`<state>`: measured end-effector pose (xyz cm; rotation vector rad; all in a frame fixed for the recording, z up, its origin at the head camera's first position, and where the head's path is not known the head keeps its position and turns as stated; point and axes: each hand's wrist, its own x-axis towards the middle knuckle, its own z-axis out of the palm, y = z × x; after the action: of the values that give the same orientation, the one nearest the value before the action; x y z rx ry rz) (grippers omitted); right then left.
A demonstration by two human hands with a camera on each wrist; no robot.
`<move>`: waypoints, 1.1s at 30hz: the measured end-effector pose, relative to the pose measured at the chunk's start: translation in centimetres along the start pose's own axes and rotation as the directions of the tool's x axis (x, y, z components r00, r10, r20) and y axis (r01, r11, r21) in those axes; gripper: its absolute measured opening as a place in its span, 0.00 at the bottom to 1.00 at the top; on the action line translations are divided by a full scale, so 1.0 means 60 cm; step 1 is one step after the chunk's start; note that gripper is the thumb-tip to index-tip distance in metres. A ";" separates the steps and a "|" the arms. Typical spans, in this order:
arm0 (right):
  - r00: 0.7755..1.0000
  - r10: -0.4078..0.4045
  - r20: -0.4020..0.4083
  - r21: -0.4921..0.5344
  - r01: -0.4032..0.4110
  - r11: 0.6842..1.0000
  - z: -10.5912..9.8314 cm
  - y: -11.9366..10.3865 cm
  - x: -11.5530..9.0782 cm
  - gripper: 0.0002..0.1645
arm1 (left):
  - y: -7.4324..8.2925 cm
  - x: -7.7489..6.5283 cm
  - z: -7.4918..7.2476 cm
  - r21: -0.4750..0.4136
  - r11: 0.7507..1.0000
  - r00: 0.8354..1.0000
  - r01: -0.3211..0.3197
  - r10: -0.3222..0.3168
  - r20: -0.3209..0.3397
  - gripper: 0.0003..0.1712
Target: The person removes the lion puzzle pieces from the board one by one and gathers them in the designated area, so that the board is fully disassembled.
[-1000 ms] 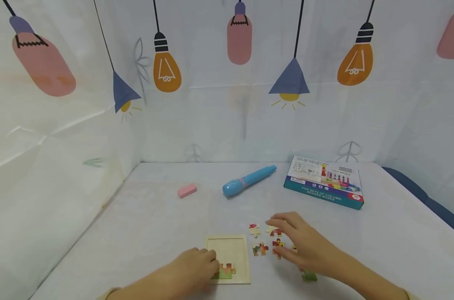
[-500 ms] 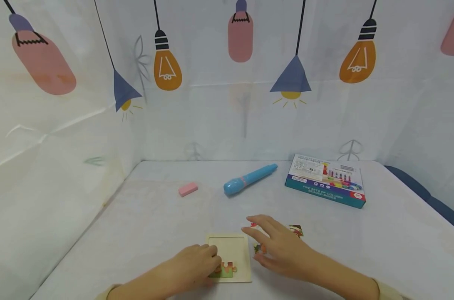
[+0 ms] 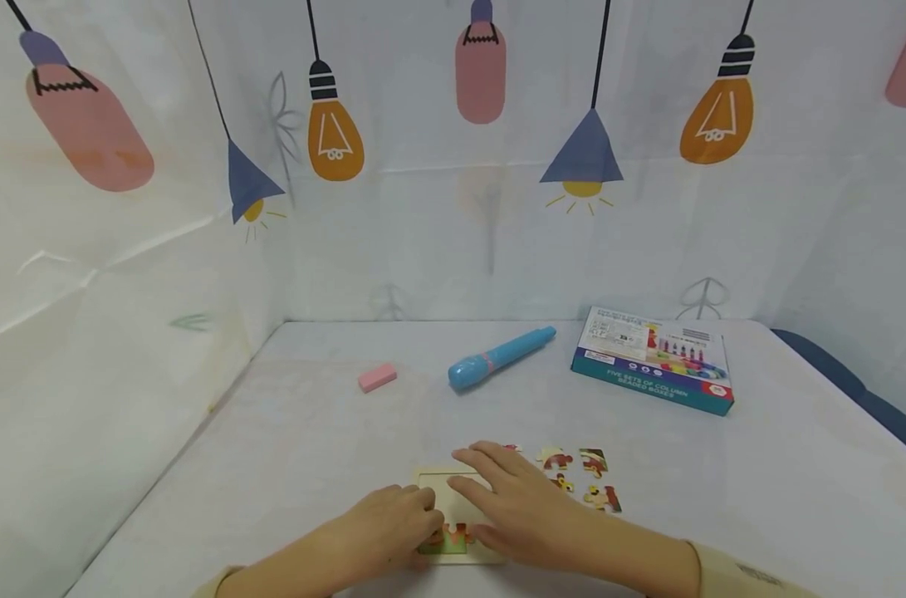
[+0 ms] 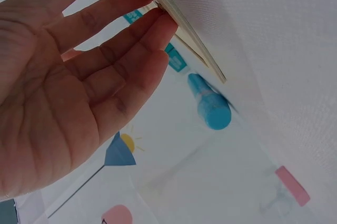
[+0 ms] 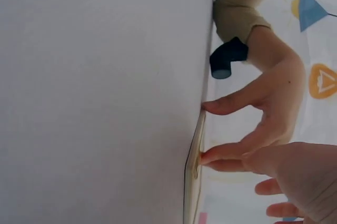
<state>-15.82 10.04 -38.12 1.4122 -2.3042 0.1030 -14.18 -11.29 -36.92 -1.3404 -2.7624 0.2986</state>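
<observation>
A shallow wooden puzzle tray lies on the white table, with joined green and orange puzzle pieces along its near side. My left hand touches the tray's left part. In the right wrist view, the left thumb is at the tray's edge and the fingertips are at the pieces; the left wrist view shows gently bent fingers against the tray's side. Above the tray's right half is my right hand, fingers spread and nothing visible between them. Several loose puzzle pieces lie right of the tray.
Farther back are a pink block, a blue microphone-shaped toy and a flat cardboard box. A white curtain printed with lamps hangs behind the table.
The right hand has moved left from over the loose pieces to over the tray, uncovering several pieces on the right. The left hand has stayed at the tray's left part.
</observation>
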 end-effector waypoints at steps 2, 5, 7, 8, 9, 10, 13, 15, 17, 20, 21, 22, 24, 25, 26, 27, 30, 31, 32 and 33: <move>1.000 -0.009 0.012 0.014 0.009 1.000 0.003 -0.002 0.004 0.30 | -0.001 0.000 0.000 0.003 1.000 1.000 -0.003 0.003 -0.003 0.17; 0.999 -0.022 0.033 0.013 0.022 1.000 0.010 -0.004 0.008 0.26 | -0.002 0.001 0.000 0.006 1.000 1.000 -0.005 0.005 -0.001 0.17; 0.998 -0.027 0.049 0.005 0.027 1.000 0.014 -0.006 0.010 0.25 | -0.002 0.001 -0.001 0.005 1.000 1.000 -0.003 0.003 0.004 0.17; 0.998 -0.027 0.057 0.002 0.027 1.000 0.016 -0.006 0.010 0.24 | -0.002 0.001 -0.001 0.003 1.000 1.000 -0.002 0.001 0.006 0.17; 0.997 -0.025 0.069 0.005 0.025 1.000 0.017 -0.007 0.011 0.23 | -0.002 0.001 -0.001 0.000 1.000 1.000 0.001 -0.001 0.006 0.17; 0.996 -0.023 0.081 0.010 0.022 1.000 0.019 -0.007 0.011 0.23 | -0.001 0.001 -0.001 -0.001 1.000 1.000 0.001 -0.001 0.004 0.16; 0.996 -0.026 0.089 0.055 0.021 0.998 0.024 -0.008 0.010 0.18 | -0.001 -0.001 -0.002 -0.012 1.000 1.000 0.004 -0.004 -0.003 0.16; 0.995 -0.032 0.099 0.098 0.022 0.995 0.029 -0.009 0.009 0.15 | 0.000 -0.002 -0.002 -0.017 1.000 1.000 0.003 -0.004 -0.006 0.16; 0.990 -0.037 0.135 0.144 0.017 0.989 0.032 -0.010 0.006 0.14 | 0.000 -0.002 -0.002 -0.024 1.000 1.000 0.005 -0.005 -0.004 0.16; 0.977 -0.030 0.209 0.203 -0.013 0.979 0.036 -0.012 0.003 0.16 | 0.000 -0.002 -0.002 -0.031 0.999 1.000 0.006 -0.006 0.001 0.16; 0.973 -0.031 0.228 0.213 -0.018 0.977 0.035 -0.013 0.002 0.17 | 0.000 -0.001 -0.001 -0.031 1.000 1.000 0.006 -0.006 0.000 0.16; 0.971 -0.027 0.237 0.223 -0.027 0.974 0.035 -0.014 0.003 0.17 | 0.000 -0.001 -0.001 -0.033 0.999 1.000 0.005 -0.005 0.000 0.16; 0.973 -0.024 0.231 0.254 -0.037 0.966 0.036 -0.016 0.002 0.16 | 0.000 -0.002 -0.002 -0.032 0.999 1.000 0.002 -0.003 -0.003 0.16; 0.974 -0.023 0.226 0.268 -0.040 0.963 0.037 -0.017 0.002 0.15 | 0.000 -0.002 -0.002 -0.032 0.999 1.000 0.000 -0.001 -0.006 0.16; 0.974 -0.019 0.224 0.286 -0.047 0.957 0.037 -0.018 0.001 0.15 | 0.000 -0.002 -0.002 -0.029 1.000 1.000 -0.002 0.001 -0.010 0.16; 0.975 -0.015 0.222 0.305 -0.055 0.951 0.038 -0.018 0.001 0.15 | 0.000 -0.001 -0.001 -0.029 1.000 1.000 -0.002 0.002 -0.013 0.16; 0.976 0.000 0.217 0.367 -0.082 0.927 0.041 -0.019 -0.001 0.14 | 0.000 -0.001 0.001 -0.023 1.000 1.000 -0.006 0.006 -0.019 0.15; 0.977 0.007 0.214 0.384 -0.091 0.919 0.042 -0.019 -0.001 0.14 | 0.000 -0.001 0.002 -0.019 1.000 1.000 -0.007 0.007 -0.022 0.15; 0.979 0.010 0.203 0.400 -0.093 0.912 0.043 -0.019 -0.001 0.14 | 0.000 -0.001 0.003 -0.016 1.000 1.000 -0.008 0.007 -0.023 0.15; 0.981 0.014 0.193 0.413 -0.094 0.906 0.044 -0.019 -0.001 0.14 | -0.001 -0.002 0.003 -0.016 1.000 1.000 -0.007 0.006 -0.022 0.15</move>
<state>-15.67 8.83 -40.71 1.6182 -2.5849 0.5377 -14.18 -11.42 -37.11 -1.3483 -2.7493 0.2606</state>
